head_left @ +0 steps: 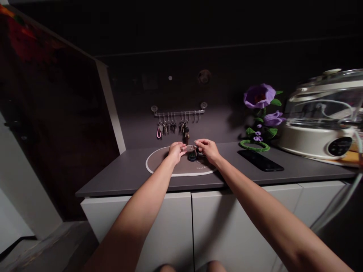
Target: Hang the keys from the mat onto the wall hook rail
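Both of my hands meet above an oval grey-brown mat with a white edge. My left hand is closed, its fingertips pinching a small metal key at the left of a bunch of keys. With closed fingers my right hand grips the ring side of the same bunch. A dark fob hangs below, between the hands, just over the mat or touching it; I cannot tell which. Behind them, several key sets hang from a clear hook rail on the wall, one with a pink strap.
On the dark counter, a black phone lies to the right. Beyond it stand purple fabric flowers on a green ring base and a white appliance with a transparent cover. White cabinet doors are below; a dark door is left.
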A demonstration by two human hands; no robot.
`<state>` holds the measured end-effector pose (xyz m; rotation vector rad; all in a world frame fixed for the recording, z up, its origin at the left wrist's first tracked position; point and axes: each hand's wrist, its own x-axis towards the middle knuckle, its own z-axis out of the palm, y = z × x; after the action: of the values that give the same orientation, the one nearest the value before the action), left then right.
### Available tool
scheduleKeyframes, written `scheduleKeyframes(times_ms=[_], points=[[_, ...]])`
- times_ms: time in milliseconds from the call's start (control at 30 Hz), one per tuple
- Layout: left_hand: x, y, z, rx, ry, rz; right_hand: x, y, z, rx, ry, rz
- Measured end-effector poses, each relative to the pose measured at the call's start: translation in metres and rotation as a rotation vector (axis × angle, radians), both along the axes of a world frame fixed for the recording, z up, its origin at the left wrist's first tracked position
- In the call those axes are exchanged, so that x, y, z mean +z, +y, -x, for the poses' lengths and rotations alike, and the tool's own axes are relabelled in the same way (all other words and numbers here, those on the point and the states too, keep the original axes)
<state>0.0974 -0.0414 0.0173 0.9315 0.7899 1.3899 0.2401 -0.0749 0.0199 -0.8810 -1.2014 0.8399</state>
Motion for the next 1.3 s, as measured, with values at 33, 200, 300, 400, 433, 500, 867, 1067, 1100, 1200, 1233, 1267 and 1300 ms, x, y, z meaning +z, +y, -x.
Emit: scheduleKeyframes(times_ms=[33,200,300,400,433,500,867,1067,1100,1200,1233,1267,1300], points=[[-0.001,-0.001,-0.002,0.027,0.1,-0.073,0.0,0.0,0.001,-0.002,0.004,0.001],[-0.002,-0.006,-0.006,0.143,0.532,-0.53,-0.002,0.002,0.001,-0.015,-0.003,-0.002],[-0.003,-0.008,-0.007,0.101,0.668,-0.676,-0.003,0.005,0.001,-0.026,-0.008,-0.012],[-0.004,-0.005,-0.008,0.103,0.702,-0.698,-0.003,0.006,0.0,-0.022,-0.029,-0.013],[-0.005,-0.003,-0.008,0.106,0.688,-0.691,-0.003,0.006,0.0,-0.013,-0.03,-0.011],[-0.007,0.0,-0.008,0.113,0.628,-0.666,-0.003,0.005,0.0,0.025,-0.014,-0.002],[-0.006,0.002,-0.01,0.18,0.505,-0.629,-0.009,0.013,0.003,0.096,-0.019,-0.022],[-0.003,0.002,-0.009,0.398,0.735,-0.736,0.012,0.021,0.009,0.093,0.05,-0.017],[-0.003,0.001,-0.008,0.45,0.792,-0.746,0.018,0.023,0.01,0.09,0.061,-0.014],[-0.003,-0.001,-0.006,0.551,0.937,-0.748,0.035,0.033,0.013,0.062,0.084,-0.028],[-0.004,-0.001,-0.006,0.558,0.98,-0.746,0.041,0.037,0.013,0.049,0.097,-0.027],[-0.004,0.0,-0.006,0.555,1.018,-0.744,0.046,0.042,0.013,0.053,0.109,-0.012],[-0.005,0.0,-0.006,0.547,1.05,-0.744,0.051,0.046,0.013,0.054,0.13,-0.001]])
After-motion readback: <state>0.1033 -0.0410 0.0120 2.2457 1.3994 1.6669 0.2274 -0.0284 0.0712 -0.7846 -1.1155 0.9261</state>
